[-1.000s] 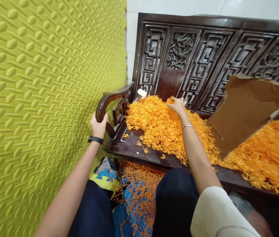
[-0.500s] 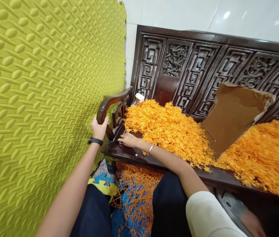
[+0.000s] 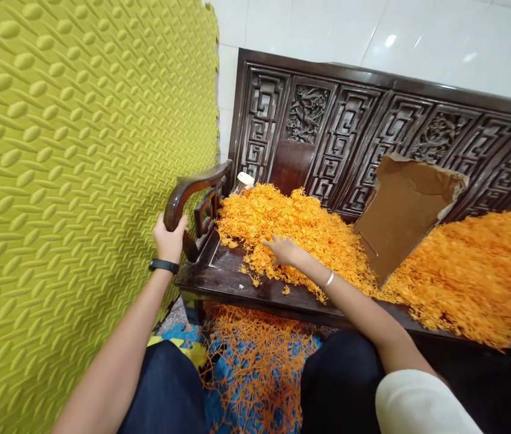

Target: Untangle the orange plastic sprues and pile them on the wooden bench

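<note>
My left hand is wrapped round the curved armrest of a dark carved wooden bench; a black band sits on that wrist. My right hand lies on the front left edge of a heap of small orange plastic pieces on the seat, fingers stretched out and pointing left. A thin bracelet is on that wrist. A second, larger orange heap covers the seat to the right.
A torn brown cardboard sheet leans on the bench's backrest between the heaps. A small white-capped container stands in the seat's back left corner. More orange pieces lie on blue and yellow floor mats. A yellow-green textured foam panel stands at left.
My right hand moved from the back of the heap down to the bare seat near the armrest, then right onto the heap's front edge. My left hand stayed on the armrest.
</note>
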A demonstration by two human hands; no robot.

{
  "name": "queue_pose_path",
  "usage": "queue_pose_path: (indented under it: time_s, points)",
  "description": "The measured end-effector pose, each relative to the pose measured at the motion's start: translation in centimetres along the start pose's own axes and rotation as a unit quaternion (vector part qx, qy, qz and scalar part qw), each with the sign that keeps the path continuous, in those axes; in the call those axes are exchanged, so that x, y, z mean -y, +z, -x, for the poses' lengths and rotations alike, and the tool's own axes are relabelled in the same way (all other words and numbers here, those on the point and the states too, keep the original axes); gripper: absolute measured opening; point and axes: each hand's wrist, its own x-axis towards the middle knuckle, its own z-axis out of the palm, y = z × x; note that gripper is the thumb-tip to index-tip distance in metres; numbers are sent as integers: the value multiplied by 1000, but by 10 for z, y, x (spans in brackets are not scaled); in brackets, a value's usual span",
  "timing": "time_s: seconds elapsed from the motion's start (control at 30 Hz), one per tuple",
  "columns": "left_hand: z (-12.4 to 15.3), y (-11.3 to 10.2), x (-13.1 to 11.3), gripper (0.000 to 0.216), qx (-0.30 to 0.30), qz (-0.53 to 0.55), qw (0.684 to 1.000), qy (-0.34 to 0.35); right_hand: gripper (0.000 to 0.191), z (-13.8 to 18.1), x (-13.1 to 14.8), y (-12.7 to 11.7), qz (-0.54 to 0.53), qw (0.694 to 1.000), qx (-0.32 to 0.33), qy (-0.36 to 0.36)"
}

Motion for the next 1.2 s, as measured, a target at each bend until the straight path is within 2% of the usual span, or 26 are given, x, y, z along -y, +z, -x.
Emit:
queue_pose_path:
  time_s: [0.07, 0.1, 0.27, 0.37, 0.47, 0.6, 0.7, 0.8, 0.87, 0.93, 1.0, 1.03, 1.1, 1.2]
  points:
    - [0, 1, 1, 24, -9, 1, 1000, 2, 80, 16, -3, 17, 0, 998, 37, 55]
    - [0, 2, 1, 24, -12, 1, 1000, 1, 82, 21, -5, 25, -3, 996, 46, 73]
    - [1, 4, 2, 27, -15, 4, 1000, -5, 51, 16, -9, 41, -40, 994, 8, 101]
    - [1, 3, 2, 28, -14, 5, 1000, -5, 45, 3, -8, 39, -75, 991, -26, 106]
    - [0, 2, 3, 27, -8, 2, 1000, -2, 48, -5, -13, 27, -125, 988, -24, 86]
    - [-1, 0, 1, 26, 5, -6, 1000, 0, 50, -1, -36, -8, -203, 977, -12, 64]
    - [-1, -1, 0, 24, 2, -7, 1000, 2, 41, 23, -57, -36, -247, 964, -22, 94]
    - [0, -2, -1, 24, 2, -2, 1000, 1, 46, 70, -79, -43, -276, 948, -2, 161]
    - [0, -1, -2, 24, 5, 2, 1000, -1, 58, 107, -92, -31, -294, 926, 41, 232]
    - [0, -1, -2, 23, 2, 9, 1000, -5, 72, 140, -101, -8, -315, 885, 111, 323]
    - [1, 0, -3, 22, -2, 13, 1000, -7, 79, 160, -104, 18, -330, 849, 161, 380]
    - [1, 0, -3, 22, -4, 15, 1000, -7, 78, 164, -104, 31, -334, 841, 168, 391]
    - [1, 1, -3, 21, -3, 20, 1000, -7, 71, 158, -101, 52, -337, 845, 148, 389]
    - [1, 1, -4, 21, 1, 22, 1000, -11, 52, 126, -96, 69, -335, 856, 91, 383]
